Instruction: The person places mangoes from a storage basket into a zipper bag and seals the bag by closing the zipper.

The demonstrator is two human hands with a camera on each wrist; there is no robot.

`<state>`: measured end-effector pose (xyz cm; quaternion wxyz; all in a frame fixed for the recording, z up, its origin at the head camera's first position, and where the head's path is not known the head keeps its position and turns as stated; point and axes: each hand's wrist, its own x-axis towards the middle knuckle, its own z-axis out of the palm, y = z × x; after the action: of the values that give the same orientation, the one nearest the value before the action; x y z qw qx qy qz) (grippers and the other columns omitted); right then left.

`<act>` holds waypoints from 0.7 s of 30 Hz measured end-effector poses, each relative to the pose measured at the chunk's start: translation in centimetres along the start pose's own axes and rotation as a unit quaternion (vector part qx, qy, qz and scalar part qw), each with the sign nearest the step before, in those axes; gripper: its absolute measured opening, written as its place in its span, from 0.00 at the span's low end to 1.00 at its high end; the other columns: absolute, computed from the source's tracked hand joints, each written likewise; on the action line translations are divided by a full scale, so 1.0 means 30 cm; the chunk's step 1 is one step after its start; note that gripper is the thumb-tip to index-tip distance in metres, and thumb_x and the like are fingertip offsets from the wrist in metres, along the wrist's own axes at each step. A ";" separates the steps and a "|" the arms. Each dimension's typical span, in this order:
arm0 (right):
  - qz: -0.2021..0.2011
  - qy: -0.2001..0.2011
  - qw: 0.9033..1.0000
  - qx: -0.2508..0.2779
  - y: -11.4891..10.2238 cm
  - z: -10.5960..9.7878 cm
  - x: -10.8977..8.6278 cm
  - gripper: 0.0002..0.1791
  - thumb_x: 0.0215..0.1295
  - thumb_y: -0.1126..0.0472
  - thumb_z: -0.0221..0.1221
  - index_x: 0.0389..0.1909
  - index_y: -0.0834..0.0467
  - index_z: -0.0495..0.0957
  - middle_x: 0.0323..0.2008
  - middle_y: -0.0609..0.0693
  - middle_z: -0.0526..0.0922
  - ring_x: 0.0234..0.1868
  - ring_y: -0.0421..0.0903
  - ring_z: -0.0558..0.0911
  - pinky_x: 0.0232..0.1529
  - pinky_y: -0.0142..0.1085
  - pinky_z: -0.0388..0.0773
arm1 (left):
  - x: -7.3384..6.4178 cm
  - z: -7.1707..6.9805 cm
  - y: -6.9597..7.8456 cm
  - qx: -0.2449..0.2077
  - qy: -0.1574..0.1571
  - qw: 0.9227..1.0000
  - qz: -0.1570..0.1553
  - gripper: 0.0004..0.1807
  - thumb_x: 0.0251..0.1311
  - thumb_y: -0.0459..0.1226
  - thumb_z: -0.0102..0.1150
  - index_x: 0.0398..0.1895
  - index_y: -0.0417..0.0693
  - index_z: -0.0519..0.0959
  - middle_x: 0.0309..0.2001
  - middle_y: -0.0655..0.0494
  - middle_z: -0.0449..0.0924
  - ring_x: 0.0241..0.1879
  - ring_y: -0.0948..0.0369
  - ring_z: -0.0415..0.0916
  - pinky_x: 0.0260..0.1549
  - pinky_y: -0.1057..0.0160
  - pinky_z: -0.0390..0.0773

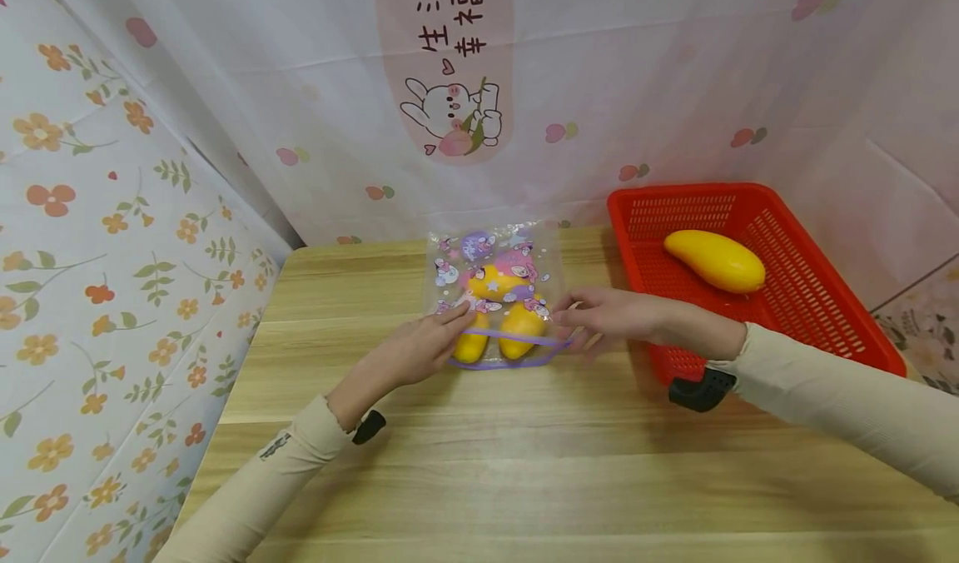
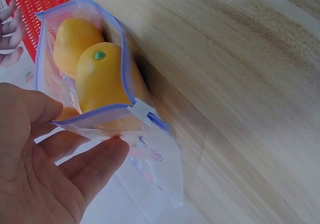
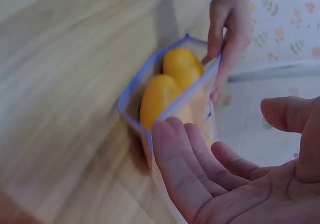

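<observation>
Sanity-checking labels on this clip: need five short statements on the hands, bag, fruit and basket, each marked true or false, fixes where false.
1. The left hand pinches the edge of the clear bag. True.
2. The bag's mouth is closed. False: it is open, with yellow fruit showing inside.
3. One yellow fruit lies in the red basket. True.
4. The basket stands to the left of the bag. False: it stands to the right, from the person's side.
5. The right hand is gripping a fruit. False: it grips no fruit; its fingers are extended at the bag's edge.
</observation>
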<state>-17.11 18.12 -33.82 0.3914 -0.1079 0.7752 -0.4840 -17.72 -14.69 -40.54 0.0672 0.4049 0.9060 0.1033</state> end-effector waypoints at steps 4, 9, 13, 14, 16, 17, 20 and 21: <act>-0.036 0.035 0.996 -0.079 -0.001 -0.020 -0.004 0.24 0.77 0.54 0.56 0.62 0.66 0.67 0.55 0.64 0.77 0.52 0.62 0.80 0.49 0.48 0.83 | -0.001 -0.003 0.001 -0.001 -0.005 1.000 -0.004 0.27 0.76 0.34 0.51 0.76 0.38 0.64 0.75 0.42 0.59 0.65 0.43 0.69 0.59 0.46 0.73; -0.085 0.083 0.970 -0.210 -0.007 -0.044 -0.008 0.26 0.77 0.51 0.56 0.63 0.66 0.68 0.57 0.62 0.78 0.55 0.61 0.78 0.51 0.47 0.81 | -0.001 -0.003 0.000 0.000 -0.005 1.000 -0.006 0.27 0.76 0.34 0.51 0.76 0.39 0.64 0.75 0.42 0.59 0.65 0.43 0.70 0.59 0.47 0.74; -0.115 0.131 0.937 -0.301 -0.016 -0.069 -0.013 0.27 0.76 0.50 0.57 0.63 0.66 0.70 0.56 0.61 0.79 0.56 0.59 0.79 0.54 0.52 0.79 | 0.000 -0.002 -0.001 0.001 -0.005 1.000 -0.006 0.28 0.76 0.34 0.52 0.76 0.39 0.64 0.75 0.42 0.59 0.65 0.43 0.70 0.59 0.47 0.74; -0.122 0.141 0.929 -0.319 -0.017 -0.076 -0.014 0.26 0.76 0.51 0.58 0.63 0.66 0.70 0.57 0.61 0.79 0.56 0.59 0.79 0.54 0.53 0.79 | 0.000 -0.002 -0.001 0.002 -0.005 1.000 -0.006 0.28 0.76 0.34 0.52 0.76 0.39 0.64 0.75 0.42 0.59 0.65 0.43 0.70 0.59 0.47 0.74; -0.130 0.159 0.914 -0.350 -0.018 -0.090 -0.017 0.27 0.75 0.51 0.59 0.63 0.66 0.69 0.58 0.62 0.78 0.56 0.58 0.79 0.54 0.53 0.79 | 0.000 -0.003 -0.001 0.004 -0.005 1.000 -0.006 0.28 0.76 0.34 0.52 0.76 0.39 0.64 0.75 0.43 0.59 0.65 0.43 0.70 0.59 0.47 0.74; -0.134 0.167 0.905 -0.367 -0.018 -0.097 -0.018 0.28 0.74 0.51 0.60 0.63 0.66 0.69 0.58 0.63 0.78 0.55 0.58 0.79 0.54 0.54 0.79 | 0.000 -0.003 0.000 0.005 -0.005 1.000 -0.006 0.28 0.76 0.34 0.52 0.76 0.39 0.64 0.75 0.43 0.59 0.65 0.43 0.70 0.58 0.47 0.74; -0.140 0.187 0.875 -0.423 -0.013 -0.126 -0.019 0.30 0.73 0.51 0.62 0.64 0.67 0.69 0.57 0.63 0.77 0.50 0.56 0.79 0.53 0.53 0.80 | -0.001 -0.004 0.001 0.006 -0.006 1.000 -0.008 0.28 0.76 0.34 0.51 0.76 0.39 0.64 0.75 0.43 0.59 0.64 0.43 0.71 0.57 0.47 0.75; -0.141 0.194 0.865 -0.441 -0.011 -0.138 -0.021 0.30 0.72 0.51 0.63 0.64 0.67 0.69 0.55 0.63 0.77 0.48 0.56 0.79 0.52 0.53 0.80 | -0.002 -0.004 0.002 0.006 -0.007 1.000 -0.008 0.28 0.76 0.34 0.51 0.76 0.39 0.64 0.75 0.43 0.59 0.64 0.43 0.71 0.57 0.47 0.75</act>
<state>-19.70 21.04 -32.32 0.0726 -0.2811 0.9446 -0.1528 -17.67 -14.72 -40.41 0.0720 0.3985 0.9094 0.0946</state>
